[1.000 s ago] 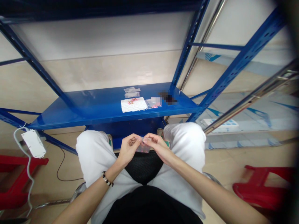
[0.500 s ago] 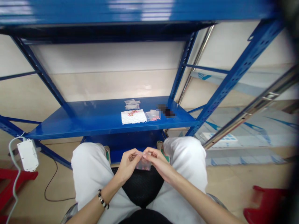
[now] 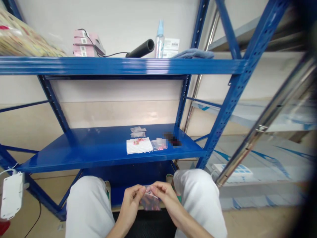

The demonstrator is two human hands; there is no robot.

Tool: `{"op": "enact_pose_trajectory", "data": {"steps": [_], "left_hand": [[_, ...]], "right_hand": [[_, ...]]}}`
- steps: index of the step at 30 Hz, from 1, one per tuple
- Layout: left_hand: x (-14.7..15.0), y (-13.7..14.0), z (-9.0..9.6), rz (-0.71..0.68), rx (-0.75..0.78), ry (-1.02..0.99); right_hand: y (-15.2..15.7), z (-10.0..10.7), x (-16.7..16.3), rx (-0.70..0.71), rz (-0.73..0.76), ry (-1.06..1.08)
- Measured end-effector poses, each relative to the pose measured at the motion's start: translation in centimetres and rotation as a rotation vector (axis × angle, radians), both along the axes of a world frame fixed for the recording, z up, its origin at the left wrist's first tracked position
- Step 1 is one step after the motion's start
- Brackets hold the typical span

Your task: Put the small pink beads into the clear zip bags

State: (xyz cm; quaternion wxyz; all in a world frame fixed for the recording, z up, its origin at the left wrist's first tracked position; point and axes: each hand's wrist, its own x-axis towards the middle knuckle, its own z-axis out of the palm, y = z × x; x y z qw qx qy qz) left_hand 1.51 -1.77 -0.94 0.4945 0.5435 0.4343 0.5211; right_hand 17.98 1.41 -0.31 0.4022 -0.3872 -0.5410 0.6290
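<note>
Between my knees I hold a small clear plastic bag (image 3: 151,202) with both hands, and some pinkish bits show near its bottom. My left hand (image 3: 131,200) pinches its upper left edge between thumb and fingers. The upper right edge is pinched by my right hand (image 3: 165,195). On the blue shelf (image 3: 94,148) ahead lies a white cloth or paper (image 3: 140,148) with small red and pink pieces on it. Beside it rests another clear bag (image 3: 158,144) with pink pieces. Several flat clear bags (image 3: 138,132) are stacked behind.
A blurred dark item (image 3: 173,138) lies at the shelf's right. The upper shelf (image 3: 111,66) holds pink boxes (image 3: 85,44), a black tube (image 3: 141,49), a spray bottle (image 3: 159,41) and a blue cloth (image 3: 194,53). A white power strip (image 3: 12,195) hangs at left; a metal pole (image 3: 247,148) slants at right.
The view has tilted upward, bringing the upper shelf's contents into sight. Both hands stay pinched on the bag, which now hangs more spread out between them.
</note>
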Motion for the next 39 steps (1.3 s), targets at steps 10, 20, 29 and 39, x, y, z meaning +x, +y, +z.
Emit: {"op": "enact_pose_trajectory", "data": {"steps": [10, 20, 29, 39], "left_hand": [[0.4, -0.3, -0.6, -0.034, -0.041, -0.021], [0.2, 0.0, -0.5, 0.054, -0.023, -0.016], [0.0, 0.8, -0.3, 0.054, -0.06, -0.087], [-0.6, 1.7, -3.9, -0.293, 0.017, 0.478]], "right_hand": [[0.5, -0.4, 0.6, 0.077, -0.049, -0.09], [-0.5, -0.3, -0.7, -0.061, -0.055, 0.112], [0.0, 0.1, -0.9, 0.006, -0.094, 0.005], [12.0, 6.5, 3.1, 0.487, -0.527, -0.192]]}}
